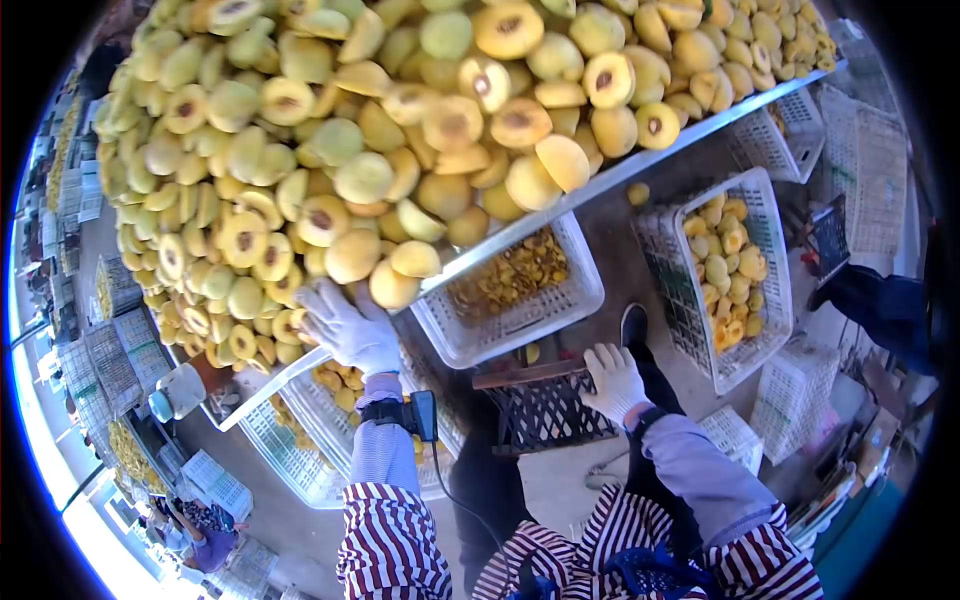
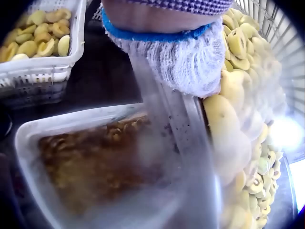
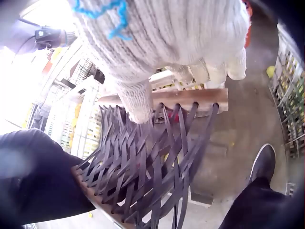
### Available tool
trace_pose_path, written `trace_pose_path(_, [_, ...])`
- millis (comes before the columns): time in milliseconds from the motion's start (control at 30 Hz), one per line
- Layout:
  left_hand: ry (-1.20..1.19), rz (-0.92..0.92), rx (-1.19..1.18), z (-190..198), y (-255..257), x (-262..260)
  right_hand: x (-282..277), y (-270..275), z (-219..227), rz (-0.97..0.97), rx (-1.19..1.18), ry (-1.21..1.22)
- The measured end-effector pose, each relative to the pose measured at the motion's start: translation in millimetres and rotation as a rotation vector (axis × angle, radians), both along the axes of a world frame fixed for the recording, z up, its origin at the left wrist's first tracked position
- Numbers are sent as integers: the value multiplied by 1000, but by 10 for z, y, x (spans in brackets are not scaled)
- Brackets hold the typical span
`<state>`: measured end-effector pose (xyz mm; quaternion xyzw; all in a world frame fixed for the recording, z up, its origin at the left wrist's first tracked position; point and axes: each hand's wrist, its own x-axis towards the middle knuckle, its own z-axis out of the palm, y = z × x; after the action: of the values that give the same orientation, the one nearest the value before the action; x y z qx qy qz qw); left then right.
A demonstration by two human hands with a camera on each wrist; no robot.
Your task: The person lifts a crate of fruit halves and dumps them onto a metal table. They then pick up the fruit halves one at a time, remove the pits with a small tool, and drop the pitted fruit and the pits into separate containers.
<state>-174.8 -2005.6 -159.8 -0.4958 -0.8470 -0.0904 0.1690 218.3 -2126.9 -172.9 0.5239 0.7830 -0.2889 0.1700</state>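
Observation:
A heap of halved yellow fruit, apparently peaches, covers a metal-edged table. My gloved left hand rests at the near edge of the heap, fingers spread and fairly straight. The left wrist view shows its white knit glove over the metal rim, with the fingers hidden. Lower down, my gloved right hand grips the wooden bar of a folding stool. Seen from the right wrist, the thumb lies on the near side of that bar, above the seat of crossed dark straps.
Beneath the table edge stands a white crate of brownish scraps. Another crate holding fruit is to the right. White baskets with fruit stand at lower left. A shoe is on the floor beside the stool. Another person's leg shows at far right.

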Motion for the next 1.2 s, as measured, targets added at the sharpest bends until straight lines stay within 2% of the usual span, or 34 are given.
trace_pose_path(33, [-1,26,-16,19,1,15,-40,65,-117,13,4,0])
trace_pose_path(167, [-83,-12,-55,-8,-12,-12,-155,294,-618,61,-378,-123])
trace_pose_path(233, [-60,-118,-75,-54,-81,-81,-133,396,-778,36,-505,-164])
trace_pose_path(300, [-85,-41,-136,-103,-113,-137,-8,368,-879,158,-576,-128])
trace_pose_path(367, [-46,-126,-192,-26,-102,-113,149,185,-959,279,-592,-59])
trace_pose_path(400, [-26,-168,-214,-7,-95,-104,103,300,-741,347,-676,-81])
trace_pose_path(500, [-116,-90,-198,-57,-150,-150,108,208,-718,283,-815,-135])
trace_pose_path(567, [9,-42,-416,-45,-163,-223,164,183,-739,325,-834,-102])
trace_pose_path(633, [-122,-49,-304,15,-91,-126,184,136,-760,374,-852,-80])
trace_pose_path(667, [-31,-68,-355,-31,-133,-184,177,92,-747,404,-864,-75])
trace_pose_path(767, [-31,-88,-337,-89,-186,-254,198,-94,-761,484,-863,-40])
trace_pose_path(900, [-61,-47,-200,-176,-163,-296,185,-265,-902,500,-825,-53])
trace_pose_path(933, [48,-85,-202,-215,-194,-318,212,-318,-942,502,-832,-37])
trace_pose_path(1033, [-109,-23,-179,-23,-97,-148,208,-486,-860,484,-793,15])
trace_pose_path(1067, [-586,77,35,234,23,364,197,-549,-806,501,-795,33])
trace_pose_path(1100, [-168,-102,-131,275,-221,365,191,-561,-780,519,-793,48])
trace_pose_path(1133, [-271,-245,-68,428,-322,665,163,-531,-722,560,-834,7])
trace_pose_path(1200, [-617,-374,-128,368,-716,1064,222,-734,-753,507,-844,28])
